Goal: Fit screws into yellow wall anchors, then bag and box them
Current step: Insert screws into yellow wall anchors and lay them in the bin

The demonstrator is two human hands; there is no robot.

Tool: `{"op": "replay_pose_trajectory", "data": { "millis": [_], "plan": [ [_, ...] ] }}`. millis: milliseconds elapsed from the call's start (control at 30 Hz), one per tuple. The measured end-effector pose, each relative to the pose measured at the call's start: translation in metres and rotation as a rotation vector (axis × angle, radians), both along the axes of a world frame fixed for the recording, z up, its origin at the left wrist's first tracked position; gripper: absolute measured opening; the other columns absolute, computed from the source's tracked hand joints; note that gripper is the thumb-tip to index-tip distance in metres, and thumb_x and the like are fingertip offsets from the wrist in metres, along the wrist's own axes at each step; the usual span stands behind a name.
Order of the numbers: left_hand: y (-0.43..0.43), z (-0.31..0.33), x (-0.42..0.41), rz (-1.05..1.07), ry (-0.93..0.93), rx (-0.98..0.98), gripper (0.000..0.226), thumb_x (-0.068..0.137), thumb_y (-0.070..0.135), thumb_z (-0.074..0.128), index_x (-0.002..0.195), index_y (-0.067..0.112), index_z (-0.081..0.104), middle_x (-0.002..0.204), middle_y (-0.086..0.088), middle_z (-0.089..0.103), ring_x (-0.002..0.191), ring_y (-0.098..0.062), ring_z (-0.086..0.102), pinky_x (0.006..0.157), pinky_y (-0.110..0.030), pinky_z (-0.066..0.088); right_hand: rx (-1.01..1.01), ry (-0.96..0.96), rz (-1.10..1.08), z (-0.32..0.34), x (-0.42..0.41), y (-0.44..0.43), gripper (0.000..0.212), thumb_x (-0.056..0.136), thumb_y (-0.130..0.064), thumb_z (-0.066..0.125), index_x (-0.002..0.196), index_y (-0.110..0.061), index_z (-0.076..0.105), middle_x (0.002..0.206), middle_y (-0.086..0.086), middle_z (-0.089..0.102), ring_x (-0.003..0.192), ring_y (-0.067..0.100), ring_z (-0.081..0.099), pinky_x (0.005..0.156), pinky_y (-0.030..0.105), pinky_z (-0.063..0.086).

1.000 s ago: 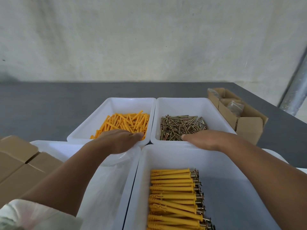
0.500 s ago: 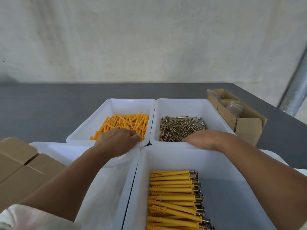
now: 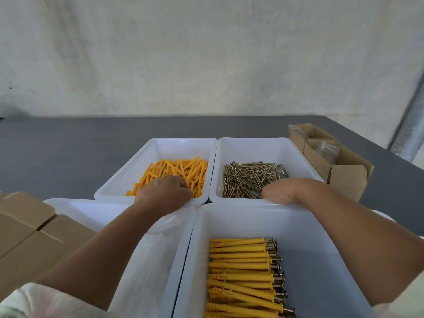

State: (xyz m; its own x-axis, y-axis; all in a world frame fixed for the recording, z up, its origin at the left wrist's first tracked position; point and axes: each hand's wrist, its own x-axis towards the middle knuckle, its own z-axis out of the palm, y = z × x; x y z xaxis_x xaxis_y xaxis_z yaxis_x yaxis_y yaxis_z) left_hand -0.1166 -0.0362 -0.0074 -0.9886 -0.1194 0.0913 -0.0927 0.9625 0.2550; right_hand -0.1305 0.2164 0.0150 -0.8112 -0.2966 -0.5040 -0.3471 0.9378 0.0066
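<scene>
Since a second ago the left hand (image 3: 164,193) has slid forward off the tray rim and curled over the loose anchors. The right hand (image 3: 283,191), which then lay flat along the rim, has tipped so that its fingers drop out of sight towards the screws. The trays and boxes lie as they did.

Nearest, at 5 o'clock, a white rectangular plastic tray (image 3: 321,216) holds a neat row of yellow plastic wall anchors with screws fitted (image 3: 241,271), their heads pointing to 3 o'clock. Touching it at 7 o'clock is a second white plastic tray (image 3: 75,207), with a crumpled clear plastic bag (image 3: 171,222) at its far end beside the left wrist. At 8 o'clock lie plain brown cardboard boxes (image 3: 25,228) with closed flaps, and a pale sleeve (image 3: 46,301) shows at the bottom edge.

Further off, at 11 o'clock, a far-left white tray (image 3: 160,145) carries a heap of loose orange-yellow plastic wall anchors (image 3: 179,167). The left hand's fingers (image 3: 183,185) are curled with their tips down in the heap; whether they pinch an anchor cannot be told. Just beside it, at 1 o'clock, a far-right white tray (image 3: 263,148) holds brass-coloured metal screws (image 3: 250,177). The right hand sits at this tray's near edge, its fingers hidden behind the heel of the hand, so their grip cannot be told.

At 2 o'clock an open brown cardboard carton (image 3: 344,175) stands on the dark grey bench (image 3: 68,152), with small clear bags (image 3: 327,149) inside. Beyond rises a pale rough wall (image 3: 206,53).
</scene>
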Motion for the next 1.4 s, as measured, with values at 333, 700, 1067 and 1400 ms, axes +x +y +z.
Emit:
{"op": "replay_pose_trajectory", "data": {
  "millis": [333, 700, 1067, 1400],
  "plan": [
    [-0.002, 0.004, 0.000, -0.147, -0.235, -0.149, 0.066, 0.093, 0.071, 0.019, 0.120, 0.033, 0.065, 0.129, 0.006, 0.060, 0.118, -0.019, 0.051, 0.081, -0.032, 0.034, 0.088, -0.067, -0.054, -0.001, -0.009, -0.003, 0.043, 0.101, -0.026, 0.049, 0.132, 0.003, 0.055, 0.129, 0.019, 0.059, 0.084, 0.017, 0.051, 0.079, 0.026, 0.034],
    [-0.004, -0.003, -0.001, -0.131, -0.086, -0.125, 0.043, 0.093, 0.062, 0.033, 0.105, 0.038, 0.067, 0.103, 0.013, 0.065, 0.089, -0.010, 0.053, 0.061, -0.027, 0.032, -0.128, 0.174, -0.291, -0.024, -0.022, 0.014, 0.029, 0.098, -0.023, 0.044, 0.113, -0.007, 0.063, 0.115, 0.015, 0.060, 0.106, 0.028, 0.056, 0.079, 0.027, 0.035],
    [-0.002, -0.004, 0.004, 0.010, 0.094, 0.085, 0.012, 0.080, 0.042, 0.055, 0.091, 0.045, 0.052, 0.083, 0.020, 0.057, 0.074, -0.003, 0.050, 0.055, -0.025, 0.030, -0.331, 0.402, -0.354, -0.015, -0.004, 0.012, 0.016, 0.087, -0.026, 0.058, 0.086, -0.017, 0.072, 0.091, -0.001, 0.066, 0.082, 0.017, 0.058, 0.071, 0.029, 0.050],
    [-0.002, -0.003, 0.006, 0.051, 0.196, 0.189, 0.022, 0.089, 0.025, 0.053, 0.101, 0.043, 0.058, 0.091, 0.016, 0.062, 0.076, -0.006, 0.051, 0.053, -0.023, 0.030, -0.639, 0.644, -0.369, -0.005, 0.032, 0.012, 0.020, 0.090, -0.021, 0.062, 0.072, -0.028, 0.064, 0.077, -0.014, 0.064, 0.077, 0.007, 0.058, 0.066, 0.027, 0.045]
  ]
}}
